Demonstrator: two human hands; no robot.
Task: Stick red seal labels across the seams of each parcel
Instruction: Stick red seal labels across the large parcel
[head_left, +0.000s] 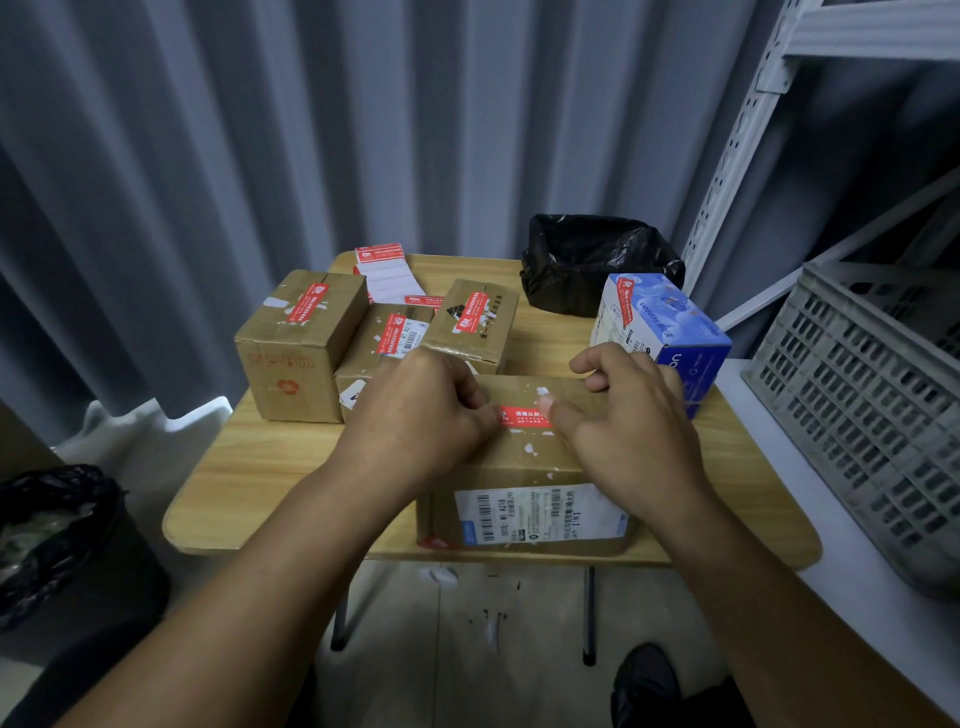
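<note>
Five parcels (524, 467) sit on the worktop (260, 467), each bearing one red seal label (524, 417). The left grip (421, 410) pinches the nearest label; the right grip (623, 431) presses it with a straight finger.

The near parcel (519, 462) carries a white shipping label (540, 514) on its front face. The label is printed with barcodes, the code "S01E- M1 A218" and "[H1]"; its finer Chinese lines are too small to read. On top of the near parcel, a red seal label (522, 415) shows white characters beginning "请确认", the rest covered. Right of the near parcel, a blue box (691, 358) shows pale letters "UO" on its side. Behind the near parcel, a label roll (382, 270) bears red seals whose white print is unreadable.
</note>
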